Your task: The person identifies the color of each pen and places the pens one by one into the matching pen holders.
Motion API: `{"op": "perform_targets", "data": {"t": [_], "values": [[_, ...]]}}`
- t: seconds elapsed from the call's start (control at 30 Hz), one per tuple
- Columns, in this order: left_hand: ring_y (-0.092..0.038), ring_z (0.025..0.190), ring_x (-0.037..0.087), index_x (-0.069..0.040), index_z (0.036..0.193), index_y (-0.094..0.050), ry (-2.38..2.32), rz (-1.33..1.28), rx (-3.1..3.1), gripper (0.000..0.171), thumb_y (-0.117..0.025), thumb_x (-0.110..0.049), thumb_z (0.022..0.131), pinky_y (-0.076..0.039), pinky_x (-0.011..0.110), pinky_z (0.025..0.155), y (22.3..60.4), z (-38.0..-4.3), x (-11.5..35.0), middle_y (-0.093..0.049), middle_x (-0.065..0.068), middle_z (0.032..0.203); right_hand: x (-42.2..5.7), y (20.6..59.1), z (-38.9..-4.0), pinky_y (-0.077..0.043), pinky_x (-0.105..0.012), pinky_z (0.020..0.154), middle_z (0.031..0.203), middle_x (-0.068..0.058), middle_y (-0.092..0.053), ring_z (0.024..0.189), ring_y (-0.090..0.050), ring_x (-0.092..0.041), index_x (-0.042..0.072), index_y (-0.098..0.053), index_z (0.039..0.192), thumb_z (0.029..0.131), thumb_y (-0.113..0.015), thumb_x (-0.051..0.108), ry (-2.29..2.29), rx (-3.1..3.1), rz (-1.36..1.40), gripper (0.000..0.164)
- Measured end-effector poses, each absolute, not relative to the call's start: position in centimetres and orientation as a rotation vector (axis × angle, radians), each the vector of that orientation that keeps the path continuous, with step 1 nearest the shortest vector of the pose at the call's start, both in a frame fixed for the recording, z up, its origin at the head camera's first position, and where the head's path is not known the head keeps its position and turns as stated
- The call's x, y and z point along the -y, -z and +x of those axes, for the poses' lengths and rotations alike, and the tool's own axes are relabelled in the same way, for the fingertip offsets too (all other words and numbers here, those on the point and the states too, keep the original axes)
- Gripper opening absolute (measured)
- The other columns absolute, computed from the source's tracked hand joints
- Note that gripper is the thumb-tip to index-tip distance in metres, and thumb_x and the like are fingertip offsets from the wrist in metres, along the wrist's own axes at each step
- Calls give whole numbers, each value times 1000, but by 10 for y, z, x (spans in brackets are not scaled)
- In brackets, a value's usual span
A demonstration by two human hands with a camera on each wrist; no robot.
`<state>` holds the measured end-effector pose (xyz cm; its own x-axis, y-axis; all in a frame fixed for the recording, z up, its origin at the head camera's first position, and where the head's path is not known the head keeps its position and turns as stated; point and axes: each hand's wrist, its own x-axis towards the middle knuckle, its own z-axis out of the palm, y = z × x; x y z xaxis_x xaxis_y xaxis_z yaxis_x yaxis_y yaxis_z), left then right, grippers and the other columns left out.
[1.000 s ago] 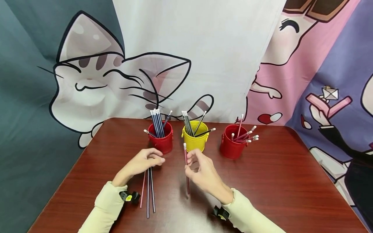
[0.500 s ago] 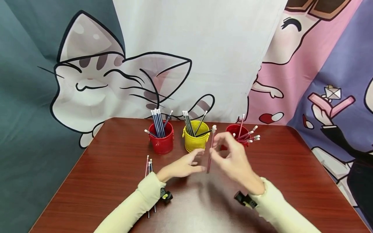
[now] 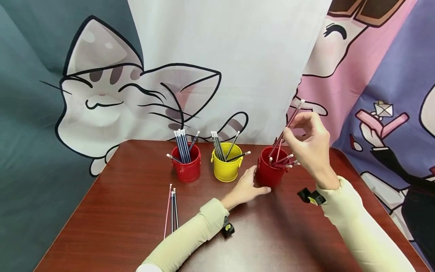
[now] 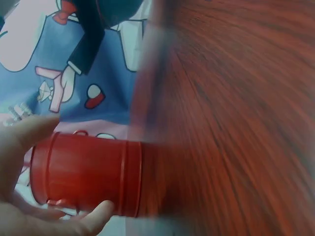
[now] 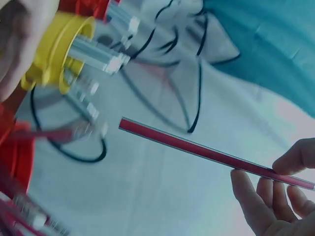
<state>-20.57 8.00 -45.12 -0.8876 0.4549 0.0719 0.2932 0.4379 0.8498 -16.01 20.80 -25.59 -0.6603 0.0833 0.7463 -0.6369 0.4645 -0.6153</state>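
Observation:
My right hand (image 3: 310, 145) pinches a dark red pencil (image 3: 295, 116) near its upper part, eraser end up. It slants over the mouth of the right-hand red bucket (image 3: 270, 175), which holds several red pencils. The right wrist view shows the same pencil (image 5: 197, 148) between thumb and fingers. My left hand (image 3: 245, 189) reaches to that bucket's left side, fingers and thumb spread. In the left wrist view, thumb and fingers lie on either side of the bucket (image 4: 91, 174); whether they touch it I cannot tell.
A yellow bucket (image 3: 225, 172) with grey and black pencils stands in the middle. Left of it, another red bucket (image 3: 188, 172) holds dark blue pencils. Several loose pencils, one of them pink (image 3: 167, 211), lie on the brown table (image 3: 112, 211). A cartoon-printed cloth hangs behind.
My right hand has carried the red pencil rightward and up, from the table's middle to above the right red bucket. My left hand has moved right, from the loose pencils to beside that bucket.

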Motion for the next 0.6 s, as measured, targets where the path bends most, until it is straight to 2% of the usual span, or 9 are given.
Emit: {"op": "perform_targets", "data": {"t": [0.13, 0.27, 0.47, 0.6], "values": [[-37, 127, 18, -11, 144, -22, -1494, 571, -2578, 98, -73, -49, 70, -38, 38, 100, 456, -209, -97, -33, 5, 140, -224, 269, -179, -45, -9, 59, 83, -13, -56, 77, -57, -12, -8, -50, 98, 78, -59, -3, -1169, 2020, 345, 23], [-35, 125, 16, -16, 145, -17, -1592, 520, -2549, 102, -75, -51, 68, -40, 36, 98, 463, -214, -109, -31, 2, 139, -242, 295, -200, -44, -9, 58, 83, -8, -58, 77, -56, -8, -1, -52, 99, 78, -60, 1, -1094, 2107, 284, 23], [-39, 119, 13, -22, 142, -21, -1715, 521, -2573, 97, -76, -49, 66, -43, 33, 93, 465, -227, -119, -37, -3, 133, -248, 320, -212, -41, -12, 61, 84, -5, -59, 80, -56, -14, 4, -49, 102, 78, -61, 5, -1011, 2256, 265, 27], [-42, 116, 10, -25, 138, -28, -1765, 564, -2561, 90, -78, -47, 66, -43, 30, 92, 463, -233, -122, -42, -7, 128, -248, 327, -212, -44, -10, 65, 86, -5, -58, 78, -56, -14, 4, -47, 103, 78, -61, 6, -998, 2349, 261, 29]]}}
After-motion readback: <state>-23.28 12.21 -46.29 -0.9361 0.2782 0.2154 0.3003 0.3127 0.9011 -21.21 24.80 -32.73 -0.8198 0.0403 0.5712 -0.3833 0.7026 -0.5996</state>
